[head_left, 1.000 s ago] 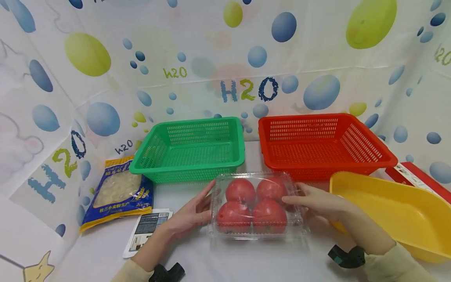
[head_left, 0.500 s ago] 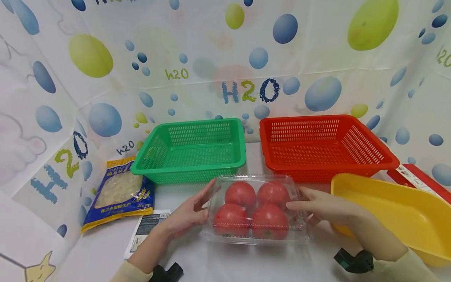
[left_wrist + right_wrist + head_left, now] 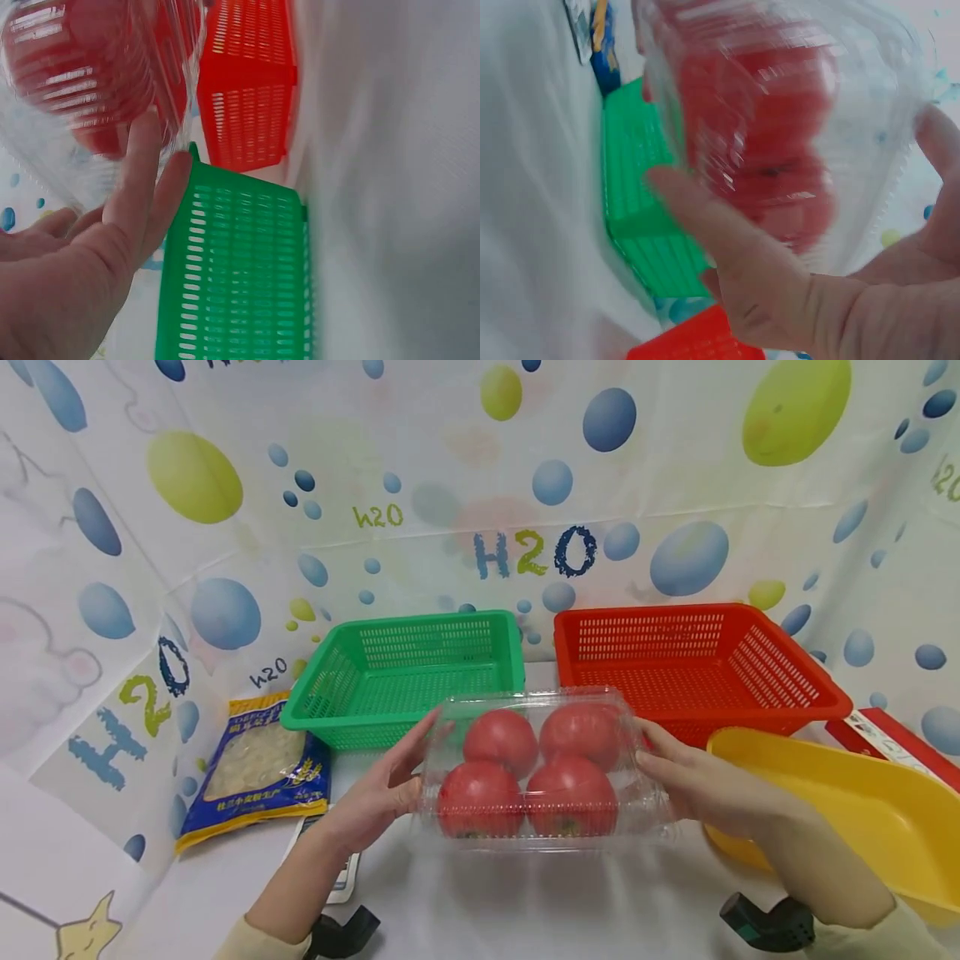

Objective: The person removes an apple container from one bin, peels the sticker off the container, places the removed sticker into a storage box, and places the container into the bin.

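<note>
White tabletop (image 3: 540,914), green basket (image 3: 405,681), red basket (image 3: 645,685), yellow tub (image 3: 840,810), blue bag (image 3: 255,768), white packet (image 3: 346,878), red box (image 3: 903,740)

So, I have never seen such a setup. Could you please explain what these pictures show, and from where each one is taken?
There is no machine here: a person works with two bare hands. The wide picture is taken from the head, looking forward and down; the other two come from small black cameras worn on the wrists. The left hand and right hand together hold a clear plastic box of tomatoes. On the white cloth lie a green basket, a red basket, a yellow tub and a blue food bag. A white packet and a red packet are partly hidden.
</note>
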Motion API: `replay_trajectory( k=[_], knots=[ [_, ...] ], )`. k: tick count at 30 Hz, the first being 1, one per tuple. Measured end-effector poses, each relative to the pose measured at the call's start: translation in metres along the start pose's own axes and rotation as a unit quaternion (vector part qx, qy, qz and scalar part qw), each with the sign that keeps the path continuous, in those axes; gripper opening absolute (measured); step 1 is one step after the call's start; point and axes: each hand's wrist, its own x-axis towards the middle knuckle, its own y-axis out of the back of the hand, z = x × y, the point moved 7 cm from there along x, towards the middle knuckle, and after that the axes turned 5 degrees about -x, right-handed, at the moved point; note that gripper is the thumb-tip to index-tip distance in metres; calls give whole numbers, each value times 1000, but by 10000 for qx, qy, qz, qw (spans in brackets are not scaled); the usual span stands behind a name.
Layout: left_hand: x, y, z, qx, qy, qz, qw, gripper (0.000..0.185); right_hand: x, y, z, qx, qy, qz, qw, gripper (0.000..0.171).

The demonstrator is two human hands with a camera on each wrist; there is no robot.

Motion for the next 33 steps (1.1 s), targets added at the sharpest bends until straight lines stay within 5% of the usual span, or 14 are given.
replay_trajectory(
  k=[9, 19, 28, 33],
  knots=[
    [8, 3, 13, 295, -301, 407, 9983, 89, 16, -1, -11, 572, 273, 337, 9974, 63],
    [14, 24, 29, 306, -497, 1411, 9883, 77, 46, 10, -35, 617, 57, 987, 9932, 67],
    [8, 34, 35, -338, -552, 2537, 9651, 57, 71, 9, -49, 1604, -80, 1218, 9795, 53],
    [-1, 46, 24, -611, -262, 3055, 9499, 53, 86, 13, -60, 1767, 47, 1273, 9760, 53]
  ],
)
